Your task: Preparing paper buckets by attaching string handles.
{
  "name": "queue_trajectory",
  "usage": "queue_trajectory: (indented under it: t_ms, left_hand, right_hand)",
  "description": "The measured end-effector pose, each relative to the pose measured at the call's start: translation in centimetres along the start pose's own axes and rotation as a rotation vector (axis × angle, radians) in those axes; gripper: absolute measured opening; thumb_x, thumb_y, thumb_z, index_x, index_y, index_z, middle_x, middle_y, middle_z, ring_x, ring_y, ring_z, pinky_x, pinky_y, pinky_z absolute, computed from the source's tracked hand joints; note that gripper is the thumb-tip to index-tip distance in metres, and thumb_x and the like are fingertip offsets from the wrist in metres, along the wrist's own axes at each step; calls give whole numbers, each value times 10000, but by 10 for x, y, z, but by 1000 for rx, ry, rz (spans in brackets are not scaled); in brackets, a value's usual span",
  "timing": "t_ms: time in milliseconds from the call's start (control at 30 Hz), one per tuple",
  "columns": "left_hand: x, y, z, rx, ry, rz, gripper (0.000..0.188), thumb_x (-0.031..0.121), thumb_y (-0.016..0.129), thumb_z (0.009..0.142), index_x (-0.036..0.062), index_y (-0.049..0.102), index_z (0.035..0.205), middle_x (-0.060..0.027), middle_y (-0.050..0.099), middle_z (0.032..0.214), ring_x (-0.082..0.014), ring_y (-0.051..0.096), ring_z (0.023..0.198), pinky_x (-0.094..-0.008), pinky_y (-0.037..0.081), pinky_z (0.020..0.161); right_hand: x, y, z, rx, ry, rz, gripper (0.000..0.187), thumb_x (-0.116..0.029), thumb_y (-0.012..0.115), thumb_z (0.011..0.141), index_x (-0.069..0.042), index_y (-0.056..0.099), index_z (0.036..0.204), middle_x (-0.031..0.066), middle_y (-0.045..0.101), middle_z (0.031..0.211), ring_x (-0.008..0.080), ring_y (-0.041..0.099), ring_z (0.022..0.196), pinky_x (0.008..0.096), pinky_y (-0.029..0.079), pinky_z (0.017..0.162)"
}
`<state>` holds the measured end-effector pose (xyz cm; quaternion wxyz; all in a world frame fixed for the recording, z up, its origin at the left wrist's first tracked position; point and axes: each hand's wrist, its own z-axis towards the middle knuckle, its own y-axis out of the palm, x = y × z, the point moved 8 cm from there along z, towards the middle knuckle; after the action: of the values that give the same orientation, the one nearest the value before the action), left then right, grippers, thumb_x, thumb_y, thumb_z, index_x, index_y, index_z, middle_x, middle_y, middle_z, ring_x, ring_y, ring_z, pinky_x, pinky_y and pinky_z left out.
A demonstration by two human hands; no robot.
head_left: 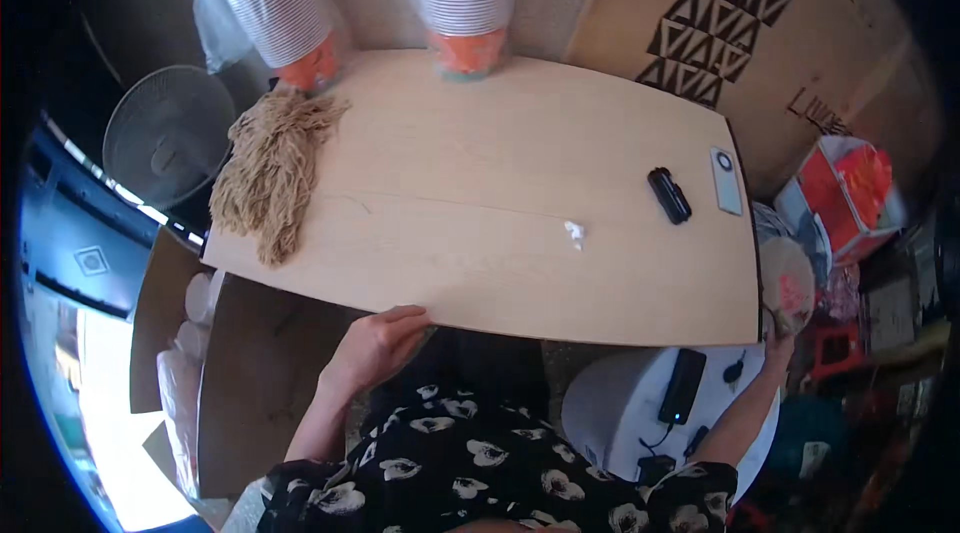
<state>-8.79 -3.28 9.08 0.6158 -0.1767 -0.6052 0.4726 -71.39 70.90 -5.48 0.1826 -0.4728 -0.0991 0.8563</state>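
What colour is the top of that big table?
The tabletop is light tan, like pale wood; it shows best in the head view.

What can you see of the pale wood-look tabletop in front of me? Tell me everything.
The pale wood-look tabletop is broad and flat, with dark edging at its right end. A thin line runs partway across it; seam or thread, I can't tell. The lens bends its edges. The bare left hand touches its near edge. On it lie a tan, stringy bundle, a black elongated case, a flat grey rectangular item and a small white scrap.
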Motion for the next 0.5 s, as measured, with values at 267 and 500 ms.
queue_trajectory:
  t_ms: [267, 500]
  left_hand:
    - [-9, 9, 53, -111, 115, -189, 169, 118, 678, 920, 20, 718, 1052, -150, 727, 1072, -353, 706, 946, -404, 579, 823]
    - [-54, -95, 206, 1, 74, -425, 298, 182, 623, 1012, 19, 681, 1255, -100, 761, 1016, -93, 688, 886, -290, 571, 792]
  right_hand:
    - [-75, -9, 0, 399, 217, -514, 408, -249, 617, 976, 117, 658, 1152, 248, 697, 1138, 306, 658, 1029, 420, 496, 924]
    - [-402, 269, 39, -240, -244, 135, 307, -186, 549, 1044, 10, 642, 1261, 93, 672, 1209, 170, 654, 1064, 285, 524, 895]
